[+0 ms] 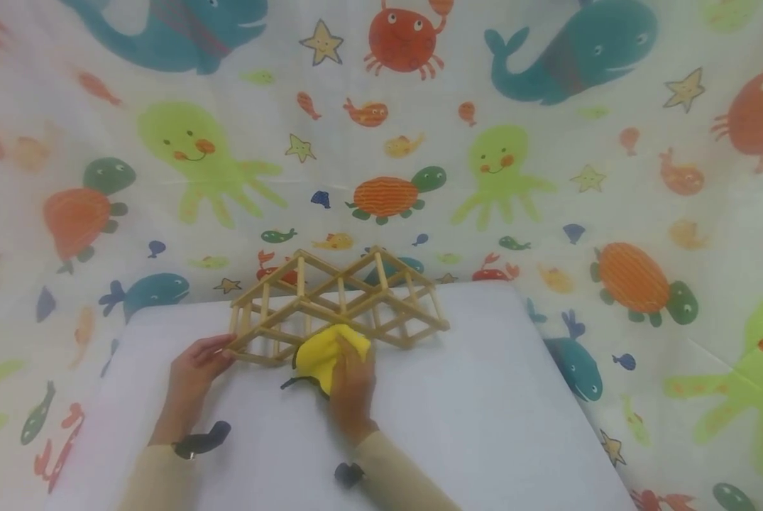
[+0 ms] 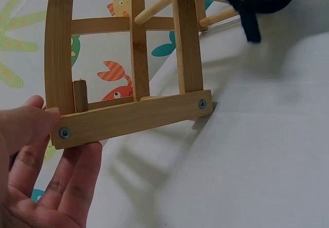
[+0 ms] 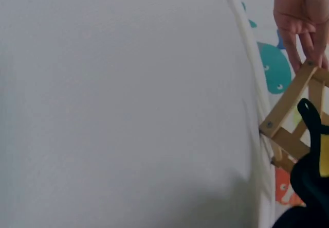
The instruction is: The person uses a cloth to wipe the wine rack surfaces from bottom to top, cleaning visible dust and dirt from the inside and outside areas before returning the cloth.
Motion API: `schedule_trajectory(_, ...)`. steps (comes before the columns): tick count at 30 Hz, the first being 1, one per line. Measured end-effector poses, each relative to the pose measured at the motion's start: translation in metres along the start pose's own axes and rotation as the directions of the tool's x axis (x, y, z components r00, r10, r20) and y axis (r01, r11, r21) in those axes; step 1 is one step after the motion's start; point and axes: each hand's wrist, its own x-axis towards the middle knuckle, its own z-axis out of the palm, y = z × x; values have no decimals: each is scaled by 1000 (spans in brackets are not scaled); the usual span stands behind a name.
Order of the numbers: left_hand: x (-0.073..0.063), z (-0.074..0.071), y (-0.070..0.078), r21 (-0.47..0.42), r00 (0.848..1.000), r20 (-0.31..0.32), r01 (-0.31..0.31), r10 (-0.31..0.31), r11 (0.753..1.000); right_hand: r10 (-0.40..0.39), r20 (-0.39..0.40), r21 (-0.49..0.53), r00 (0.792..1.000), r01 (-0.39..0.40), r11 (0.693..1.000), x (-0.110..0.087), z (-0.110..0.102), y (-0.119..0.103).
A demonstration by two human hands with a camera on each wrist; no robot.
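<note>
A folding wooden lattice rack (image 1: pixel 301 277) stands opened out in zigzag diamonds at the back of the table. My left hand (image 1: pixel 196 365) holds its left front corner, and in the left wrist view the thumb and fingers (image 2: pixel 79 187) pinch the end of a screwed bar (image 2: pixel 133 120). My right hand (image 1: pixel 353 383) grips a yellow cloth (image 1: pixel 320 358) with dark edging and presses it against the rack's front. The cloth hides part of the lower bars. Only the cloth's dark edging and loop (image 3: pixel 308 115) show clearly in the right wrist view, beside the rack's end.
A white-covered table (image 1: pixel 470 411) lies under the hands, its far edge just behind the rack. Beyond it hangs a curtain (image 1: pixel 445 241) printed with sea animals. Dark straps (image 1: pixel 202 441) sit on the wrists over beige sleeves.
</note>
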Motion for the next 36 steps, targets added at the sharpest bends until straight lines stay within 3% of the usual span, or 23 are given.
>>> schedule_trajectory(6, 1, -1, -1, 20, 1000, 1, 14, -14, 1000, 88, 83, 107, 993, -97, 990, 7, 2, -1)
schedule_trajectory(11, -2, -1, 3, 41, 1000, 0, 27, -27, 999, 156, 163, 222, 974, -190, 956, 12, 4, -1)
schedule_trajectory(16, -4, 0, 8, 42, 1000, -7, 23, -22, 999, 85, 221, 246, 972, -140, 959, 13, 4, 1)
schedule_trajectory(24, -1, 0, 5, 59, 999, -10, 50, -49, 997, 149, 119, 250, 982, -175, 952, 19, -2, 1)
schedule_trajectory(31, -1, 3, 4, 62, 997, -18, 80, -79, 995, 98, 269, 214, 958, -158, 964, 18, 1, -2)
schedule_trajectory(36, -2, 4, 4, 34, 996, -30, 85, -84, 996, 45, 222, 271, 974, -106, 957, 29, -6, -9)
